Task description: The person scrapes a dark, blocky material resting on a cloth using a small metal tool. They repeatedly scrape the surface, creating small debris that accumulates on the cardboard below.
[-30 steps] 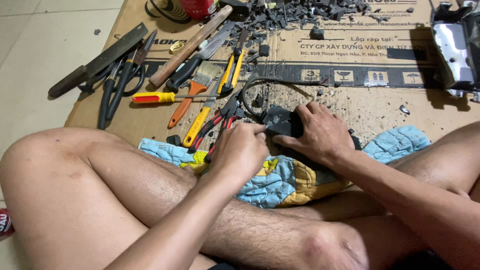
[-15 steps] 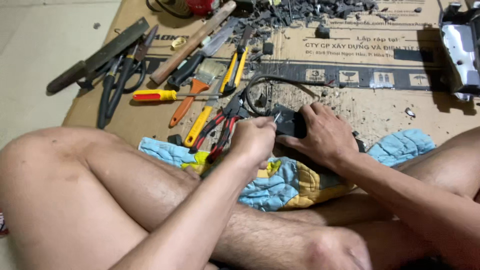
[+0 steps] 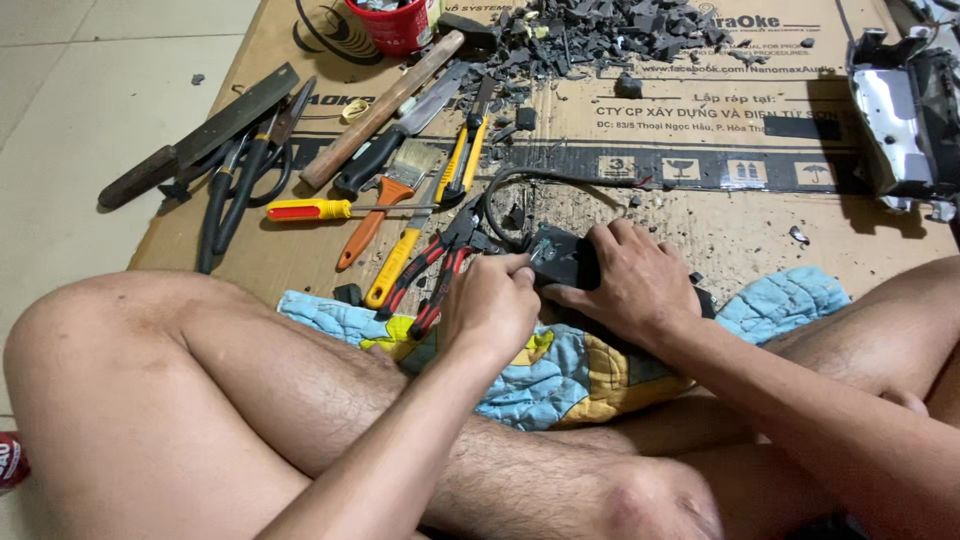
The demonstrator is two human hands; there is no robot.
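My right hand (image 3: 635, 282) lies over a small black box (image 3: 562, 262) and grips it from the right, pressing it onto a blue and yellow patterned cloth (image 3: 560, 375) in front of my crossed legs. My left hand (image 3: 492, 305) is fisted at the box's left edge, closed around something thin whose tip meets the box; most of it is hidden in the fist. A black cable (image 3: 500, 185) loops out from the box across the cardboard sheet (image 3: 740, 225).
Left of my hands lie red-handled pliers (image 3: 440, 270), a yellow-handled screwdriver (image 3: 310, 209), a paintbrush (image 3: 385, 195), black shears (image 3: 240, 180) and a wooden-handled hammer (image 3: 380, 110). Black broken bits (image 3: 610, 30) and a red cup (image 3: 395, 25) sit at the back. A silver and black casing (image 3: 905, 120) stands at right.
My left hand has shifted a little right and closed in on the box's left edge. My right hand has kept its grip on the box.
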